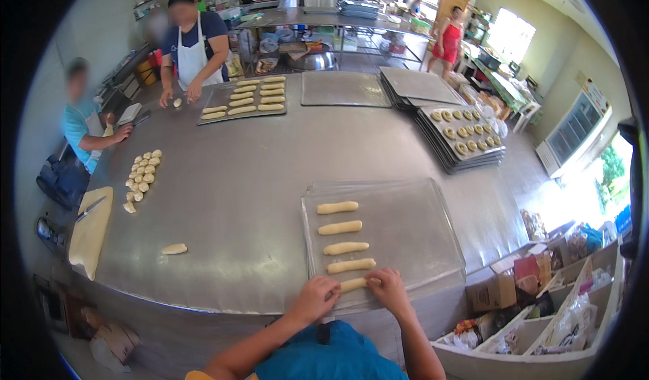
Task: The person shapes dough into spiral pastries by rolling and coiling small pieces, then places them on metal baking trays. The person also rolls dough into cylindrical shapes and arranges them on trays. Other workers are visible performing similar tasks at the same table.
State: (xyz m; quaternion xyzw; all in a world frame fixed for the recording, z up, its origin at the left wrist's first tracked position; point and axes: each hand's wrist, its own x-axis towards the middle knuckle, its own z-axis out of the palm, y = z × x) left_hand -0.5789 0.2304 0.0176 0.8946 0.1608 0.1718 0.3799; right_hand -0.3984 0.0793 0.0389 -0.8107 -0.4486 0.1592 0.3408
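A rolled log of dough (352,285) lies at the near left edge of a metal baking tray (419,245). My left hand (316,297) has its fingers closed on the log's left end. At the right end, the fingers of my right hand (387,289) pinch it too. Several similar dough logs (346,248) form a column beyond it, along the tray's left side. A single tapered dough piece (174,249) rests on the metal table (230,197) to the left.
Dough balls (143,170) and a dough sheet with a knife (90,231) lie at left. Far off are a tray of dough logs (245,99), a bare tray (345,89) and stacked trays with dough rings (466,133). Two co-workers (197,42) stand across the table. Bins (541,312) flank my right.
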